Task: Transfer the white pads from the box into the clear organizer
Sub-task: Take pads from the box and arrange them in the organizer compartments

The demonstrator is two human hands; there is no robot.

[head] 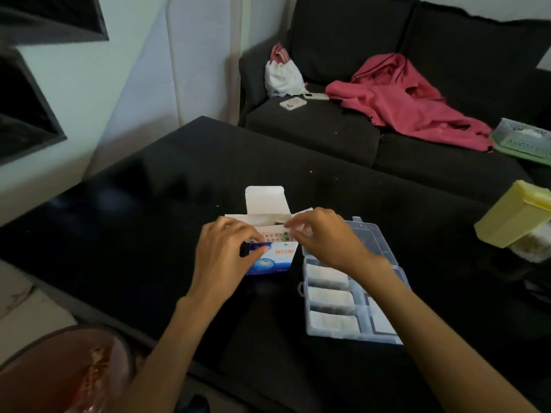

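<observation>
We're mid-fetch: left hand (222, 251) grips box (269, 259), right hand (323, 238) pinching at its mouth, organizer (351, 330) just beside. Next: lift pad w/o tearing.

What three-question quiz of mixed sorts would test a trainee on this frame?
1. True or false: the box has its flap shut.
2. Which hand steadies the box?
3. Pads already lie in the clear organizer in: A) no compartment B) several compartments.

Key:
1. False; the flap stands open.
2. The left hand; the right hand reaches to the box's opening.
3. B.
</observation>
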